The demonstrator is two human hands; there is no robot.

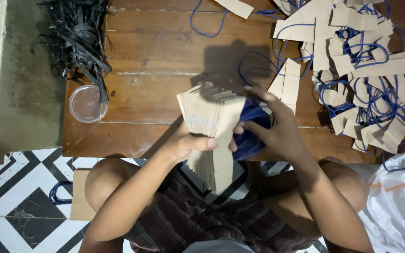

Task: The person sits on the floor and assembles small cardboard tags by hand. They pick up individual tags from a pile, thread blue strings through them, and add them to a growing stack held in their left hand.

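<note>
Hands (188, 140) grip stacked paper strips (209, 126) over, seemingly, a wooden table (155, 61).

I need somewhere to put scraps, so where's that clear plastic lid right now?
In the head view, the clear plastic lid lies at the wooden table's left edge, just below the black strip bundle, well left of the left hand.

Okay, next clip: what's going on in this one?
A person sits at a low wooden table, holding a fanned stack of brown paper strips over their lap. The left hand grips the stack from the side, while the right hand closes on the bundle of blue cords attached to it. More strips with blue cord loops lie in a loose heap at the table's right. A round clear plastic lid and a tangle of black strips sit at the left.
</note>
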